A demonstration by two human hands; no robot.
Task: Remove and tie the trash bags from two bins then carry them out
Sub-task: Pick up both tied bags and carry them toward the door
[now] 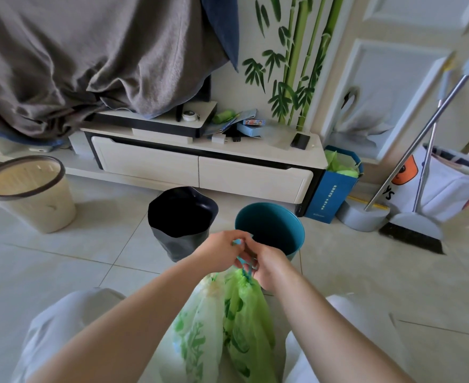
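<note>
A green trash bag (244, 322) hangs between my knees, its neck gathered by a blue drawstring (243, 262). My left hand (219, 251) pinches the upper end of the drawstring. Just right of it, my right hand (269, 269) grips the string at the bag's neck. A paler bag with green print (197, 327) hangs against the green one on its left. Behind my hands stands a teal bin (272, 230) with no bag in it. Left of it is a bin lined with a black bag (182, 219), open at the top.
A beige bin (28, 194) stands at the far left. A white TV cabinet (200, 167) runs along the wall. A blue paper bag (335, 186), a dustpan (363, 217), a broom (413, 233) and a white bag (446, 183) crowd the right. Tiled floor lies in between.
</note>
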